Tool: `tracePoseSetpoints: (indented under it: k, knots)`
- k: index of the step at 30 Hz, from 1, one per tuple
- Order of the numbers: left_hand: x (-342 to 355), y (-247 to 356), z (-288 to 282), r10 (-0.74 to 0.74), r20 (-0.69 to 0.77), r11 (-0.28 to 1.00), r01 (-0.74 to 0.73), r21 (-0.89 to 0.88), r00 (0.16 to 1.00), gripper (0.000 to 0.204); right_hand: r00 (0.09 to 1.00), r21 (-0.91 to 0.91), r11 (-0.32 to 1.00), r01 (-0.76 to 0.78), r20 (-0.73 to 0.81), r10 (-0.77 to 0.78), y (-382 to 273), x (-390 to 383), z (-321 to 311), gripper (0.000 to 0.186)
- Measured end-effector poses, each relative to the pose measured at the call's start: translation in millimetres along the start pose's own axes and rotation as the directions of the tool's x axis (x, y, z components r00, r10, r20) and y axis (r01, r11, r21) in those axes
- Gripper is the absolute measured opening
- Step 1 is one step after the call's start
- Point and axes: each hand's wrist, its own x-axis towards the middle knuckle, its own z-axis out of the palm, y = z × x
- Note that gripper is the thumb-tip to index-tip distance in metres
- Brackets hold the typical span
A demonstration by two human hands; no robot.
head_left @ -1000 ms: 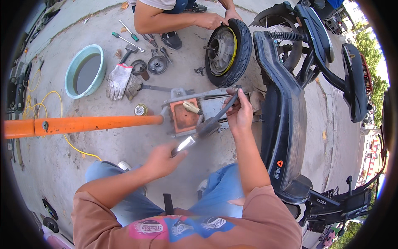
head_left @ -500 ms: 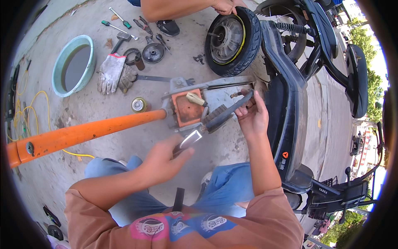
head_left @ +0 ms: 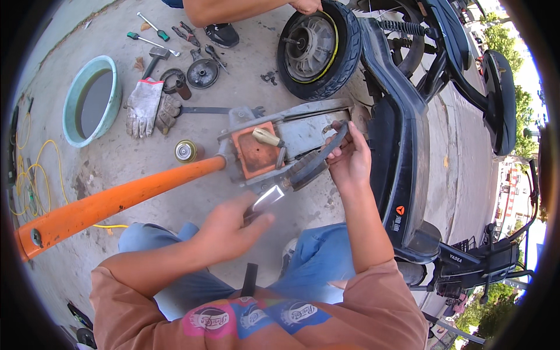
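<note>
My left hand is closed around a hand tool with a shiny metal body; its tip meets the near end of a black rubber inner tube. My fingers partly hide the tool, so its exact kind is unclear. My right hand grips the far end of the tube between thumb and fingers, palm up. A brass-coloured valve stem shows beside those fingers. Beneath the tube lies a floor jack with an orange square pad and a long orange handle.
At the far side another person's hand holds a wheel with tyre. An electric scooter lies along the right. Left are a basin of murky water, gloves, a can, a hammer and a yellow hose.
The view has shifted slightly, so the surroundings sit further left. Both hands keep their grips; the tube's far end has tilted a little. The other person's hand stays at the wheel.
</note>
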Motion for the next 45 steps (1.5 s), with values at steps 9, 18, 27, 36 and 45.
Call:
tracePoseSetpoints:
  k: [9, 18, 27, 36, 45]
  knots:
    - [0.7, -1.2, -4.3, 0.025, 0.016, 0.995, -0.026, 0.093, 1.0, 0.032, 1.0, -0.037, 0.999, -0.008, -0.004, 0.008, 7.4, 8.7, 0.2, 0.033]
    - [1.9, -1.2, -3.9, 0.037, 0.01, 0.996, -0.038, 0.076, 0.999, 0.031, 0.997, -0.15, 0.989, -0.001, -0.076, -0.011, 12.1, 15.0, -0.5, 0.036]
    - [2.5, -0.1, -6.6, 0.063, 0.006, 0.992, -0.064, 0.11, 0.998, 0.031, 0.998, -0.238, 0.971, -0.004, -0.058, -0.01, 13.4, 13.0, 6.1, 0.039]
    - [3.0, 8.5, -11.4, 0.008, 0.043, 0.995, -0.012, 0.103, 0.999, 0.034, 0.995, -0.262, 0.965, 0.005, -0.095, -0.031, 14.1, 17.0, 5.3, 0.04]
    - [3.8, -1.2, -6.2, 0.077, 0.021, 0.99, -0.079, 0.114, 0.997, 0.033, 0.996, -0.266, 0.964, 0.022, -0.074, -0.043, 15.4, 16.8, 3.0, 0.041]
